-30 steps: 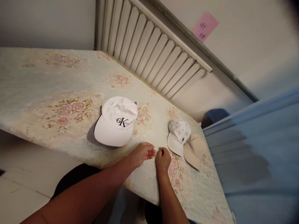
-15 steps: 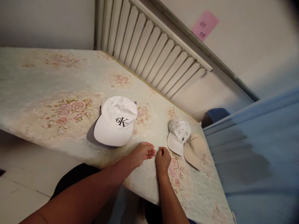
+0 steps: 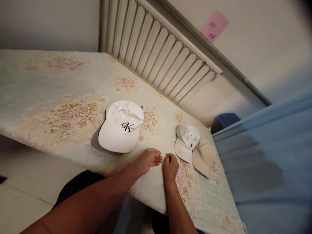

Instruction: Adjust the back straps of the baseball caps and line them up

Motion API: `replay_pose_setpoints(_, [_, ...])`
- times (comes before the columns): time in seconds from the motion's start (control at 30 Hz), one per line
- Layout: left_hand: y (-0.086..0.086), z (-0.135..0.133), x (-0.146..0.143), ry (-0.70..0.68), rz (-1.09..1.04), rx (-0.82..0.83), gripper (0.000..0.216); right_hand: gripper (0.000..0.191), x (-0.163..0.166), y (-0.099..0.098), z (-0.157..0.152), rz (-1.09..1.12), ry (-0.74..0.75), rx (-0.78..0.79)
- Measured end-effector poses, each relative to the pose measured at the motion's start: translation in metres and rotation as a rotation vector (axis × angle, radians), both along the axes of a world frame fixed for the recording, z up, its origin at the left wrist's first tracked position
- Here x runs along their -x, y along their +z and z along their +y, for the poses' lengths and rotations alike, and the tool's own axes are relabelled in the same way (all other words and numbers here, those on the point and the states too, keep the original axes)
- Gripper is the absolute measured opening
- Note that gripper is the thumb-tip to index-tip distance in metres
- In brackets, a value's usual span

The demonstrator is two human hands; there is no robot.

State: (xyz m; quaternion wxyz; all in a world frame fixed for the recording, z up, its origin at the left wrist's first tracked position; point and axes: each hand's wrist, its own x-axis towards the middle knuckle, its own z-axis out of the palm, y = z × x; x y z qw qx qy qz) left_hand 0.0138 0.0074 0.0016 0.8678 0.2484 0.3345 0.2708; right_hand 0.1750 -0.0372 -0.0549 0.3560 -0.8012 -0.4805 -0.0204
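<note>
I can't see inside the curled fingers of the right hand [image 3: 171, 166], so whether they pinch anything is lost to me. The left forearm [image 3: 95, 195] and the right forearm [image 3: 179, 208] both get cut off on the near side. The smaller white cap [image 3: 186, 139] hides part of the beige cap [image 3: 206, 154], and its emblem [image 3: 191, 145] is too tiny for me to identify. On the larger white cap [image 3: 119, 138], I can't read the fine print [image 3: 132, 128]. The blue curtain [image 3: 263, 169] conceals part of something dark blue [image 3: 227, 119], far right; the table [image 3: 31, 120] runs out of my view on the left.
</note>
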Motion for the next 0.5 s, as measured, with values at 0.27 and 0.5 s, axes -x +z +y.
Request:
replay_pose_setpoints(0.27, [-0.0021, 0.0003, -0.0008, 0.004, -0.010, 0.004, 0.012, 0.028, 0.0004, 0.0001, -0.0001, 0.000, -0.002, 0.002])
replay_pose_setpoints(0.5, [-0.0009, 0.0000, -0.0009, 0.002, -0.004, 0.005, 0.010, 0.027, 0.0008, 0.0012, -0.0001, 0.041, -0.003, -0.005])
